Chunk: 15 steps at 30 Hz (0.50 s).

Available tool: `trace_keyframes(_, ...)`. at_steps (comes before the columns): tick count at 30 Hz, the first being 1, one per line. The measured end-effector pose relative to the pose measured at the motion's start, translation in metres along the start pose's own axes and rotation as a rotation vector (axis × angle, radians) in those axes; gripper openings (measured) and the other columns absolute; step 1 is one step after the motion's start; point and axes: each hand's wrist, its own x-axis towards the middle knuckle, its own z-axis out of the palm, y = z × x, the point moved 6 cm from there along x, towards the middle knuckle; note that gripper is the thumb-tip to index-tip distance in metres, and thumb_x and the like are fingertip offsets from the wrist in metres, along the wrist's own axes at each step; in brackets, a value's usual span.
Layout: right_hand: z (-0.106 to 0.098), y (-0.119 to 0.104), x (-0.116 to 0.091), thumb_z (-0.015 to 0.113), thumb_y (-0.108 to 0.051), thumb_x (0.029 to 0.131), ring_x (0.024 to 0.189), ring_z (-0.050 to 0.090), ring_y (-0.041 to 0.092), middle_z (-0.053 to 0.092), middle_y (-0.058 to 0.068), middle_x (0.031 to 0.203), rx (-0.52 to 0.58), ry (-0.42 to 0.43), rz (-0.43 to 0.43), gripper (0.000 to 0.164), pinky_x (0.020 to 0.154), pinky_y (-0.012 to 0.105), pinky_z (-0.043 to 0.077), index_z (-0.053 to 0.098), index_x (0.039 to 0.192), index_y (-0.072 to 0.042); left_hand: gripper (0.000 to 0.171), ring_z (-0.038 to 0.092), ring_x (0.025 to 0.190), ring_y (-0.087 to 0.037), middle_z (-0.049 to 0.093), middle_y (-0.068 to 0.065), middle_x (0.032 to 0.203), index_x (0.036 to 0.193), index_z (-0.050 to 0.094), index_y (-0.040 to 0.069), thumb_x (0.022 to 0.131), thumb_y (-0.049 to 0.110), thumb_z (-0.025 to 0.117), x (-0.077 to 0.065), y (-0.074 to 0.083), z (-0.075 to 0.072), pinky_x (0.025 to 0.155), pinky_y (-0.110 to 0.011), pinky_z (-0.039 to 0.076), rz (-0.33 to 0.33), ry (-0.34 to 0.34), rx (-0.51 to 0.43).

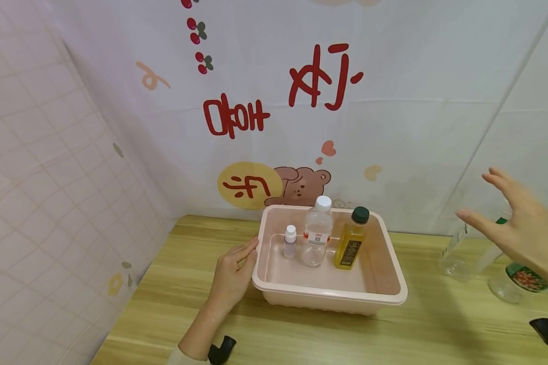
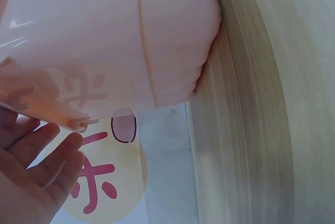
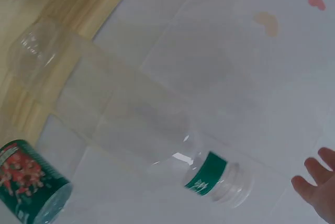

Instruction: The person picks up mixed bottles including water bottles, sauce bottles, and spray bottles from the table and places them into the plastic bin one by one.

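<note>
A pale pink plastic basin [image 1: 329,291] stands on the table. My left hand [image 1: 233,274] touches its left rim; in the left wrist view, relaxed fingers [image 2: 63,164] rest against the rim's edge. Inside the basin stand a small white-capped bottle [image 1: 290,243], a clear plastic bottle [image 1: 317,238] with a white cap, and a bottle of yellow liquid [image 1: 350,241] with a dark green cap. On the right my right hand [image 1: 525,223] is raised, thumb and fingers spread, holding nothing. Beyond it stands a tall clear bottle [image 3: 125,103] with a green neck band, partly hidden in the head view.
A clear jar [image 1: 507,289] with a green and red label stands beside the tall bottle on the wood-patterned table [image 1: 201,238]. A white printed cloth [image 1: 415,152] hangs behind the table, and another patterned covering [image 1: 64,203] rises along the left.
</note>
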Motion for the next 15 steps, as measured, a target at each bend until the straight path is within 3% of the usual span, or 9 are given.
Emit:
trace_keyframes(4, -0.002, 0.014, -0.002, 0.082, -0.032, 0.089, 0.151, 0.011, 0.060, 0.012, 0.030, 0.170, -0.039, 0.031, 0.052, 0.101, 0.117, 0.078, 0.007, 0.025, 0.160, 0.010, 0.031, 0.066, 0.126, -0.029, 0.070, -0.007, 0.133, 0.130, 0.073, 0.002, 0.101, 0.009, 0.067, 0.001, 0.001, 0.000, 0.108, -0.049, 0.051, 0.004, -0.001, 0.009)
trace_keyframes(10, -0.004, 0.035, -0.006, 0.080, -0.037, 0.091, 0.152, 0.003, 0.060, 0.000, 0.034, 0.169, -0.064, 0.026, 0.174, 0.110, 0.114, 0.080, 0.002, 0.011, 0.162, 0.011, 0.030, 0.065, 0.126, -0.028, 0.070, -0.005, 0.134, 0.130, 0.073, 0.003, 0.101, 0.010, 0.067, 0.001, 0.000, 0.000, 0.109, -0.048, 0.050, -0.013, -0.002, 0.005)
trace_keyframes(15, -0.003, 0.052, -0.011, 0.073, -0.035, 0.097, 0.150, 0.007, 0.062, 0.002, 0.037, 0.168, -0.025, 0.041, 0.335, 0.106, 0.112, 0.082, 0.013, 0.002, 0.165, 0.004, 0.030, 0.065, 0.127, -0.028, 0.070, -0.005, 0.134, 0.130, 0.073, 0.003, 0.101, 0.010, 0.067, 0.000, 0.000, 0.000, 0.109, -0.048, 0.050, -0.017, -0.005, 0.001)
